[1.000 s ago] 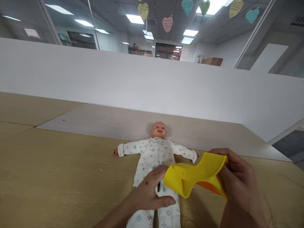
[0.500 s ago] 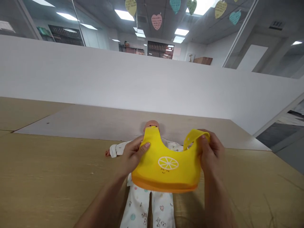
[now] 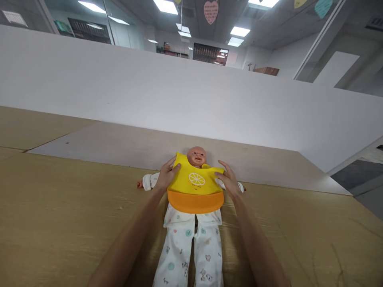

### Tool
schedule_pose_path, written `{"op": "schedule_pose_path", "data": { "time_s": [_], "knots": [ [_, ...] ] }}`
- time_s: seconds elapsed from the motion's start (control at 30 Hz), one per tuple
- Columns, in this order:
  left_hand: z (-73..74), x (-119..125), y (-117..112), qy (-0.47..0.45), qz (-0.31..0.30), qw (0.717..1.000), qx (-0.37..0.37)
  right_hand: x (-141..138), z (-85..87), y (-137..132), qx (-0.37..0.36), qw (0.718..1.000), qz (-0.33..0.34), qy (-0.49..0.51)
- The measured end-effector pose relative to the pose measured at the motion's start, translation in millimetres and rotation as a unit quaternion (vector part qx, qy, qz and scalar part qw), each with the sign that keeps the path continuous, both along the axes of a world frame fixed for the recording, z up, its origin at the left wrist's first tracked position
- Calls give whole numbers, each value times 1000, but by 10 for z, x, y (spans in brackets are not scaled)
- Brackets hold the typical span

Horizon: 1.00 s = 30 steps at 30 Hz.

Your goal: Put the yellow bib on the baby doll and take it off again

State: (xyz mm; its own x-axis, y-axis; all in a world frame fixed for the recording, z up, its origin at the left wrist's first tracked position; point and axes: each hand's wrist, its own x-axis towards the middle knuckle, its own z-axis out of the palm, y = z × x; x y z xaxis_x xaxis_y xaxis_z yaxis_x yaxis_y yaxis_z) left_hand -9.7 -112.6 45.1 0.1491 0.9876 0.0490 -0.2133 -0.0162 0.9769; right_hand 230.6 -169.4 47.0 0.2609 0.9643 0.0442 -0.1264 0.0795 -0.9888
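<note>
A yellow silicone bib (image 3: 182, 181) with a white citrus-slice print and an orange catch pocket lies over the chest of a baby doll (image 3: 196, 156). My left hand (image 3: 166, 175) pinches the bib's left side near the upper strap, thumb in front and fingers behind. At the opposite upper corner, my right hand (image 3: 229, 180) has its index finger stretched out and its thumb touching the bib's front. The doll lies on its back, arms spread, in white patterned pants (image 3: 179, 247) and a white top mostly hidden by the bib. Part of a yellow strap shows beside its neck.
The doll rests on a wood-toned table (image 3: 74, 207), its head on a paler strip (image 3: 143, 139) along the back. Behind rises a white low wall (image 3: 179, 91) with glass above it, bearing heart-shaped notes (image 3: 211, 12).
The bib has gone from being held up in front of the doll to lying on its chest, uncovering its face. My right hand has loosened its hold on the strap and spread its fingers.
</note>
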Motion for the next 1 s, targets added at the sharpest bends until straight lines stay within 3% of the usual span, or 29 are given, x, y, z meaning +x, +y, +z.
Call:
{"op": "schedule_pose_path", "data": {
  "time_s": [0.2,0.4,0.63,0.87,1.0],
  "knots": [
    [-141,-16,92,5,-22,1000,-22,29,-200,113,-29,997,-18,-73],
    [-227,4,156,60,-3,997,-57,61,-377,189,17,992,-23,-125],
    [-196,-35,210,111,40,992,41,24,-337,169,41,998,36,-37],
    [-232,-44,345,110,17,994,5,42,-470,400,42,993,-32,-101],
    [-181,-71,432,106,-1,994,-17,58,-520,597,52,991,-50,-115]
  ]
}}
